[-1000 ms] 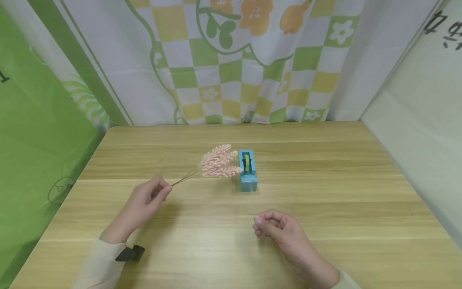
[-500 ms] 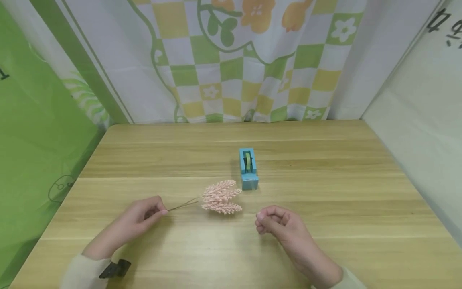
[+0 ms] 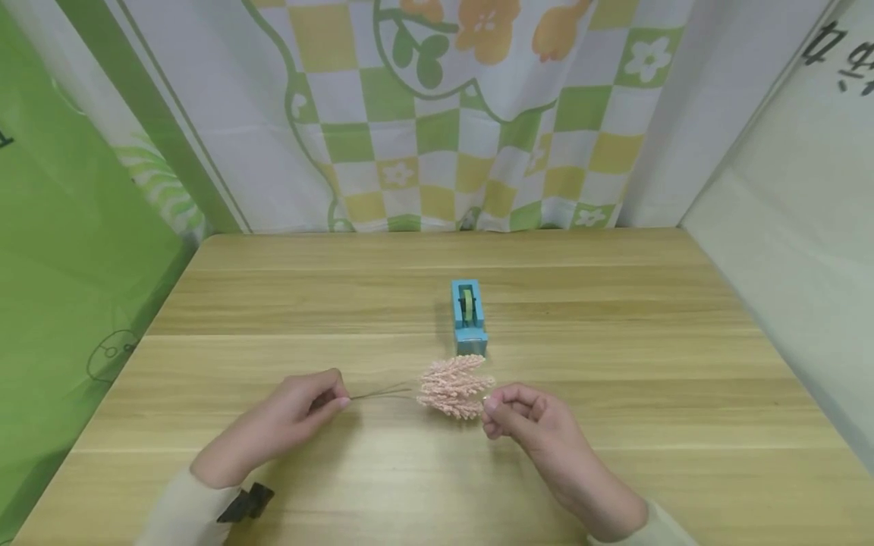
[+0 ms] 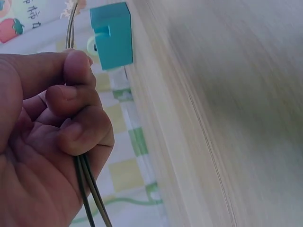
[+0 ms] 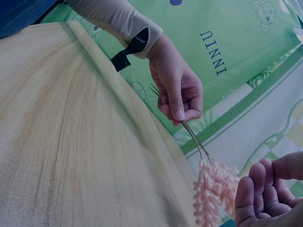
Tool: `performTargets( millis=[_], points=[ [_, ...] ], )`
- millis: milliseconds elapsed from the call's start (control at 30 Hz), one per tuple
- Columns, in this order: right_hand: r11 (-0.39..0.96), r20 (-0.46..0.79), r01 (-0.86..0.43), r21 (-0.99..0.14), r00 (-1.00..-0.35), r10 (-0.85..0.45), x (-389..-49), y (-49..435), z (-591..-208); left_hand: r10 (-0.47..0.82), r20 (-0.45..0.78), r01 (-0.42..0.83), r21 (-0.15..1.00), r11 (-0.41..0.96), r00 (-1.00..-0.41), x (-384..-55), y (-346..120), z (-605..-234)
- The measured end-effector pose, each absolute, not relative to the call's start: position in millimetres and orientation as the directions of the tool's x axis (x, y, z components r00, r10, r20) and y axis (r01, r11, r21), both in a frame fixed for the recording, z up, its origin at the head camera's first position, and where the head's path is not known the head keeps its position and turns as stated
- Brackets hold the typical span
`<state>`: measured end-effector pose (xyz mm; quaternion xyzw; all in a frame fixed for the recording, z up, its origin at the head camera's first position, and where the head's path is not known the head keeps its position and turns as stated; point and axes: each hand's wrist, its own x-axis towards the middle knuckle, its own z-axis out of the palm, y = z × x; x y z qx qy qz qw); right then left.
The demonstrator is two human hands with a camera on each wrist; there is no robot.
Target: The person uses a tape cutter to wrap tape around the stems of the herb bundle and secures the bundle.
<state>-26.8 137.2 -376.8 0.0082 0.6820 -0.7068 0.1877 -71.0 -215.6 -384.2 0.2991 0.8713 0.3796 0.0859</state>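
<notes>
My left hand (image 3: 303,409) pinches the thin stems (image 4: 84,177) of pink artificial flower sprigs between thumb and forefinger. In the left wrist view the stems run through the curled fingers. Their fluffy pink heads (image 3: 454,388) point right, above the table and just in front of a blue tape dispenser (image 3: 468,317). My right hand (image 3: 532,421) has thumb and forefinger pinched together right beside the flower heads; at its fingertips is a small clear scrap like tape, too small to make out well. Whether it touches the flowers I cannot tell.
A wooden table (image 3: 649,341) lies under both hands. Behind it hangs a checked green, yellow and white curtain (image 3: 437,136). Green cloth (image 3: 68,227) hangs at the left and a pale sheet (image 3: 799,189) at the right. A black strap (image 3: 247,502) sits at the left cuff.
My left hand has brought the flowers toward the body, then to the right, up to the right fingertips. The right hand and the tape dispenser have stayed nearly still.
</notes>
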Motion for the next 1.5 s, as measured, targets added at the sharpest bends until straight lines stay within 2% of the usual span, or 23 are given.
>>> performTargets(
  millis=[467,700,867,1100,1500],
  points=[
    [-0.030,-0.250,0.266,-0.964,-0.934,-0.256,-29.0,133.7,-377.0,0.644,0.051,0.469,0.729,0.499,-0.764,-84.2,-175.0,-397.3],
    [-0.043,-0.269,0.288,-0.957,-0.931,-0.247,-28.0,131.2,-377.1,0.642,0.048,0.480,0.707,0.519,-0.765,-88.3,-146.1,-397.6],
    [-0.053,-0.255,0.277,-0.959,-0.932,-0.257,-28.7,132.3,-379.4,0.629,0.071,0.492,0.692,0.528,-0.774,-91.1,-126.3,-395.7],
    [-0.049,-0.265,0.286,-0.957,-0.929,-0.259,-28.1,133.9,-381.3,0.643,0.120,0.525,0.699,0.486,-0.756,-93.2,-102.4,-393.6],
    [-0.064,-0.288,0.306,-0.950,-0.937,-0.197,-25.3,130.5,-381.3,0.643,0.196,0.583,0.664,0.469,-0.741,-90.0,-80.2,-382.7]
  ],
)
